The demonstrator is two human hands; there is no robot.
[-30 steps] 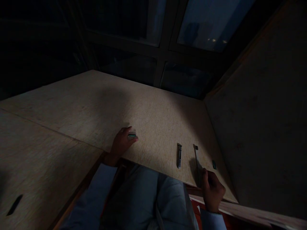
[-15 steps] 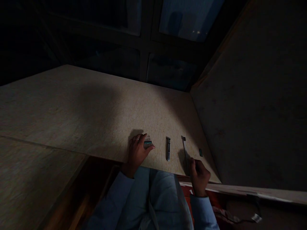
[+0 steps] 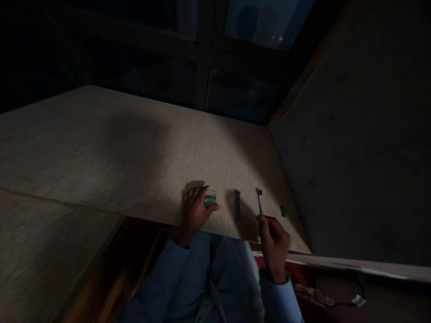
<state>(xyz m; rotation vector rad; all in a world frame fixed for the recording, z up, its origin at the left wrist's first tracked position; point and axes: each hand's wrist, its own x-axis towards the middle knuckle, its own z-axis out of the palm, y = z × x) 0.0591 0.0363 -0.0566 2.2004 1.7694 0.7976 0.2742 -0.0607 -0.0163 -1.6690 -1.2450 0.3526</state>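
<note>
My left hand [image 3: 196, 208] rests on the table with thumb and forefinger apart. Between them, a small clear case [image 3: 210, 193] with a teal strip lies flat; whether the fingers touch it I cannot make out. A slim metallic tool with a short crosswise head, much like a razor [image 3: 237, 207], lies to its right. My right hand [image 3: 275, 240] pinches the near end of a slim pale stick with a small dark head [image 3: 260, 202], which points away from me. Beyond that hand lies a small dark green piece [image 3: 283, 211].
The pale stone-patterned tabletop [image 3: 188, 143] has its front edge just before my lap. A dark wall panel [image 3: 357, 157] borders it on the right, and dark window panes [image 3: 235, 96] stand behind. A cable with a white tag [image 3: 358, 300] hangs at lower right.
My right hand has moved slightly left and up along the stick. My left thumb and forefinger have spread, and more of the clear case shows between them.
</note>
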